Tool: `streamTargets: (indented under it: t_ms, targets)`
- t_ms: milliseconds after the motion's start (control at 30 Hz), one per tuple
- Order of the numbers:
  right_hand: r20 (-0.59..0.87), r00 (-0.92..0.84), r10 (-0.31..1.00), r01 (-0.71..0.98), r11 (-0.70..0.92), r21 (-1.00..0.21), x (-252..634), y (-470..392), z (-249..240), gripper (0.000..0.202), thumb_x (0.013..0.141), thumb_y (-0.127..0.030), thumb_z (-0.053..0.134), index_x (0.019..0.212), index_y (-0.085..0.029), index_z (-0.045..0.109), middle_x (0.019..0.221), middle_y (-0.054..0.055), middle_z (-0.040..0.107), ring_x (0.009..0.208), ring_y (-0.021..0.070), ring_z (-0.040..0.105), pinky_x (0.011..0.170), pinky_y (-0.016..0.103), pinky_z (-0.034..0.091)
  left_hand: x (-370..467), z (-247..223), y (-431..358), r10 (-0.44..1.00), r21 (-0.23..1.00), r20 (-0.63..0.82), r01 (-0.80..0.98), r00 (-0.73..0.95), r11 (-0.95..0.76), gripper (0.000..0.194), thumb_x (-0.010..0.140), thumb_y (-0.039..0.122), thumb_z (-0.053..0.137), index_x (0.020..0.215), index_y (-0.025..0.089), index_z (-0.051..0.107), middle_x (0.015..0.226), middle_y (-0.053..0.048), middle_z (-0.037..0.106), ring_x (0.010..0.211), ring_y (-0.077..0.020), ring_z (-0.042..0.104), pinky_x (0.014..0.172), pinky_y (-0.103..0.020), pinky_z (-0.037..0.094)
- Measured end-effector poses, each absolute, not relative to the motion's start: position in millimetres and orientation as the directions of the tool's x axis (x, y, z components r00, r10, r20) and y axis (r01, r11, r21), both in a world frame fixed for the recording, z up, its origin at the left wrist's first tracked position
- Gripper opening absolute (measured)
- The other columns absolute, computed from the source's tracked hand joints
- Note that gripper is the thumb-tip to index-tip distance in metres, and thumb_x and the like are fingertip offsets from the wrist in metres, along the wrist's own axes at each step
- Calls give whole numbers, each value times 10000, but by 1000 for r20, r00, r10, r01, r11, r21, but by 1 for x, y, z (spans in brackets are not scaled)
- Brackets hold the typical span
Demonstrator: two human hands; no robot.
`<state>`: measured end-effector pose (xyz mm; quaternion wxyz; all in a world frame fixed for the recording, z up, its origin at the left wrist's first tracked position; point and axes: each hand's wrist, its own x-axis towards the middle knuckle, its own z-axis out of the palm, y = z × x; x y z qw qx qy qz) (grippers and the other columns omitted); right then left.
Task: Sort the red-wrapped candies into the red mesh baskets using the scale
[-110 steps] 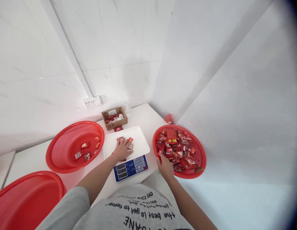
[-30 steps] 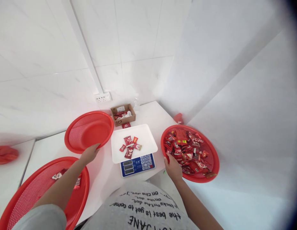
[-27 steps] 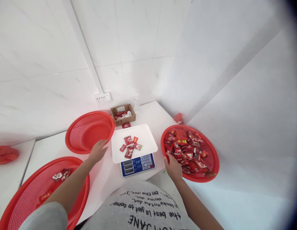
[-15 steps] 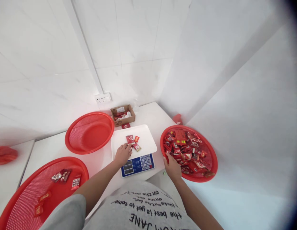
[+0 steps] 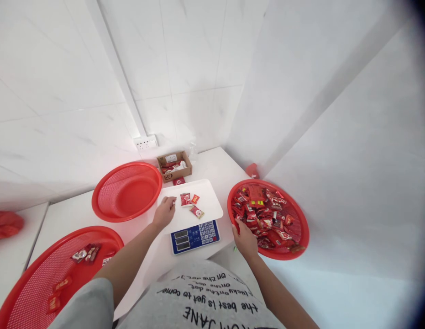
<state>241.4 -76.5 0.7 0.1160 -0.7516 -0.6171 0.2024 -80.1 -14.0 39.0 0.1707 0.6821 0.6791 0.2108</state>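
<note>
Just now, the left hand [image 5: 164, 211] has picked at the tray and pulled back a little to its near left part; five packets lay on the white tray [image 5: 210, 196] a second ago, and now only three show there; so the pile seems to be getting smaller, bit by bit. The left fingers are curled shut, and a tiny bit of something pokes out; it is likely the missing packets, but I cannot see them well.

The three left are flat and apart from the hand; one is a red packet [image 5: 185, 199] with white marks, one a little orange-red packet [image 5: 195, 199] close beside it, and one a red-and-gold packet [image 5: 197, 211] lying tilted nearer the blue scale [image 5: 195, 237]; the right hand [image 5: 245, 238] still grips the rim of the full red basket [image 5: 305, 224], thumb on top.
</note>
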Motion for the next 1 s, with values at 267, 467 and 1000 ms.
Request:
streamTargets:
  t_ms: [267, 467, 1000]
  targets:
    - [-130, 145, 981, 887, -187, -422, 243, -77, -5, 444, 886, -368, 297, 1242, -165, 467, 1211, 90, 566, 1106, 203, 520, 871, 301, 409, -150, 71, 20, 929, 397, 65, 864, -364, 311, 446, 837, 280, 405, 1268, 164, 411, 1151, -177, 482, 1042, -300, 509, 838, -440, 414]
    - [-128, 150, 980, 889, -190, -417, 243, -77, -4, 441, 887, -367, 298, 1243, -172, 467, 1205, 90, 568, 1099, 200, 526, 867, 292, 405, -105, 39, 22, 995, 210, 19, 973, -101, 95, 575, 857, 410, 396, 1358, 137, 319, 1428, -193, 271, 1335, -320, 195, 1054, -476, 192]
    - [-145, 148, 978, 887, -196, -419, 246, -77, -12, 464, 884, -383, 279, 1249, -170, 469, 1238, 99, 545, 1113, 212, 517, 876, 302, 406, -1, 14, -2, 919, 235, -43, 898, 392, -372, 417, 836, 452, 449, 1207, 265, 490, 1207, -91, 496, 1123, -267, 409, 912, -420, 342]
